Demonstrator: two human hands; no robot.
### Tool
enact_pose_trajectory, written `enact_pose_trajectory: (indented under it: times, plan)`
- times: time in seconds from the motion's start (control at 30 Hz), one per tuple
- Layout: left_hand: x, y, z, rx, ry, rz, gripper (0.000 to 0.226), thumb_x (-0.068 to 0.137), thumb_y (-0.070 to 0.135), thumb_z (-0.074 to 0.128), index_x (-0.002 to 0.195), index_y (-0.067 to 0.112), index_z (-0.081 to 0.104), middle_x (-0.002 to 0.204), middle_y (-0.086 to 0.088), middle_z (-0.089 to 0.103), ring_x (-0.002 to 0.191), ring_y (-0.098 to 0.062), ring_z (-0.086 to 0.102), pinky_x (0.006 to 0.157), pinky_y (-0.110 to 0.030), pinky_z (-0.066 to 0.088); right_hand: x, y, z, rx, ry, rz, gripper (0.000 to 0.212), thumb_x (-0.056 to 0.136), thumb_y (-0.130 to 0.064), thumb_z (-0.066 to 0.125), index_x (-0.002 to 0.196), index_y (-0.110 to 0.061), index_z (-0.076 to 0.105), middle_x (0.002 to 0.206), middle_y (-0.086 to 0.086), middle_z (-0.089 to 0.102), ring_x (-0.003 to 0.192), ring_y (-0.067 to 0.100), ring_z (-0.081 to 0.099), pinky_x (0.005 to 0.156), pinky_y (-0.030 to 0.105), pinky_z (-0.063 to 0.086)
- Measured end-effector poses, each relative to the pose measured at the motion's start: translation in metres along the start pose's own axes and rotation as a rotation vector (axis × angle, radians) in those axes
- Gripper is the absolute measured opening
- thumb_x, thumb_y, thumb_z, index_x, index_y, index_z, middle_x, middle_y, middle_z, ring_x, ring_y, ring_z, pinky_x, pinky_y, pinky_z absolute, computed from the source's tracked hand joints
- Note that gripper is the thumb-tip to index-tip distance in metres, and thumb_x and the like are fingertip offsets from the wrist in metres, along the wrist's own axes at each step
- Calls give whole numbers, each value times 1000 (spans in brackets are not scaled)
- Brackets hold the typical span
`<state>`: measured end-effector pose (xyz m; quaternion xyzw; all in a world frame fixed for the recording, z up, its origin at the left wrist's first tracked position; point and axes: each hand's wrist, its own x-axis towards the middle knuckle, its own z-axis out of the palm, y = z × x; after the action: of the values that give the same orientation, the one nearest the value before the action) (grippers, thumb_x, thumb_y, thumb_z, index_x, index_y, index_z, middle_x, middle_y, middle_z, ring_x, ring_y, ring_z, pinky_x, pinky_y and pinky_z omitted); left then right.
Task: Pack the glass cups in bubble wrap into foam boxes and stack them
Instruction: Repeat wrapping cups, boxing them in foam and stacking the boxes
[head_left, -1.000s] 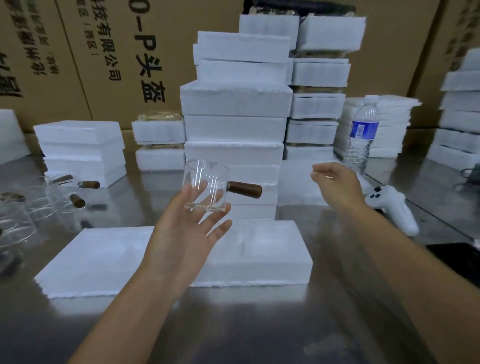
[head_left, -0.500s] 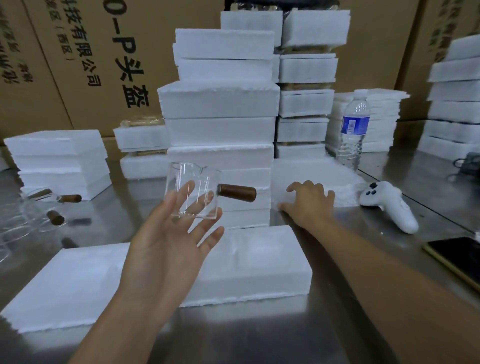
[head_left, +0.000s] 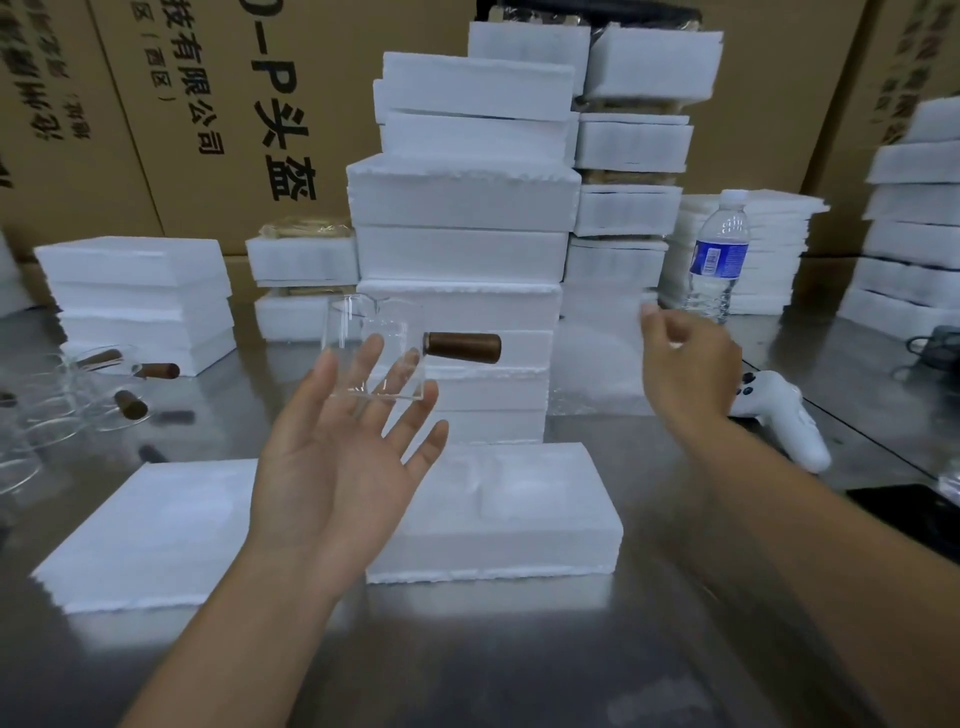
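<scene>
A clear glass cup (head_left: 374, 353) with a brown wooden handle pointing right rests on the straight, spread fingers of my left hand (head_left: 343, 457), held above the table. Below it lie two open foam box halves (head_left: 519, 509) side by side, with moulded hollows. My right hand (head_left: 691, 364) hovers to the right with curled fingers that pinch a thin sheet of bubble wrap (head_left: 597, 358), lifted off a hazy translucent pile; the sheet is blurred.
A tall stack of closed foam boxes (head_left: 462, 249) stands right behind the cup. Several more glass cups (head_left: 93, 384) lie at the left. A water bottle (head_left: 719, 260), a white controller (head_left: 784, 415) and a dark phone (head_left: 914, 514) sit on the right.
My right hand went down flat onto the bubble wrap pile, then rose with its fingers pinched together. My left hand kept the cup in about the same place.
</scene>
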<state>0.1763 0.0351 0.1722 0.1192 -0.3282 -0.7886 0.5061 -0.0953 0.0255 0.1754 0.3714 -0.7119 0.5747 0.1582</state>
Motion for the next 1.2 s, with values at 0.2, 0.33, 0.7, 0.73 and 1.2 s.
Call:
enact_pose_trajectory:
  times: [0.2, 0.33, 0.7, 0.73, 1.2]
  plan:
    - [-1, 8, -6, -197, -11, 11, 66, 63, 45, 73, 123, 25, 54, 119, 5, 65, 99, -15, 64, 87, -33, 48, -38, -62, -43, 456, -1, -202, 14, 92, -33, 54, 81, -29, 61, 83, -20, 58, 82, -5, 53, 87, 35, 47]
    - [0, 12, -10, -245, -23, 45, 61, 65, 46, 71, 119, 20, 60, 122, 5, 63, 100, -14, 64, 86, -33, 49, -91, -88, -43, 431, -176, -530, 15, 87, -30, 57, 83, -20, 66, 89, -10, 61, 91, 8, 57, 90, 50, 42]
    - [-5, 24, -16, -370, -177, 133, 62, 69, 34, 75, 122, 7, 57, 121, -11, 63, 102, -24, 67, 85, -31, 56, -149, -83, -28, -226, -658, -1038, 29, 88, -46, 49, 84, -32, 74, 86, -7, 70, 91, 12, 65, 105, 60, 28]
    - [-5, 25, -16, -357, -189, 138, 68, 68, 32, 77, 126, 8, 53, 122, -11, 63, 103, -24, 67, 86, -31, 56, -150, -85, -30, -265, -728, -1006, 36, 89, -49, 41, 91, -32, 73, 88, -8, 70, 93, 11, 64, 108, 59, 21]
    - [-6, 0, 2, 271, -229, 46, 84, 45, 40, 92, 122, 27, 61, 117, -1, 67, 102, -22, 67, 83, -32, 55, -102, -54, -41, 84, -372, -629, 52, 90, -41, 50, 137, -27, 33, 132, -10, 43, 114, 5, 45, 103, 39, 35]
